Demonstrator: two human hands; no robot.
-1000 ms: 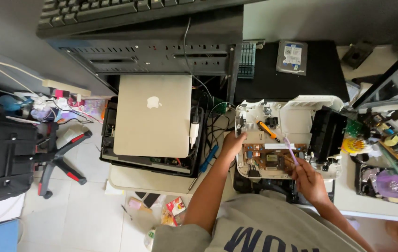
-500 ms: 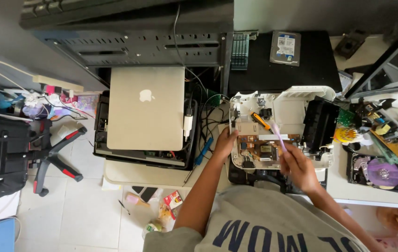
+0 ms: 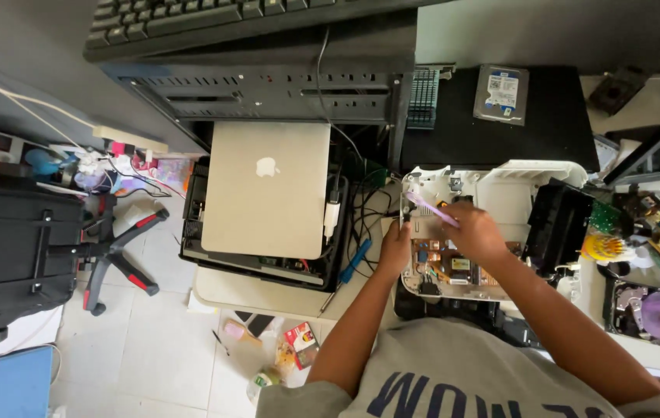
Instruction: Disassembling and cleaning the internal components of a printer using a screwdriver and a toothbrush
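Over brown circuit board (image 3: 454,267), right hand (image 3: 473,232) grips lilac brush (image 3: 431,208)

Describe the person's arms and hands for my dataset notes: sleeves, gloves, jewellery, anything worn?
Both arms are bare from the hands up to short sleeves. The left hand and right hand wear no gloves, and no watch, ring or bracelet shows. The short-sleeved shirt is grey with large dark blue block letters across the front.

Single head-worn view, looking steeply down from well above onto a cluttered white plastic work table (image 3: 229,294) and pale tiled floor (image 3: 152,348); far edges perhaps slightly bent by the lens.
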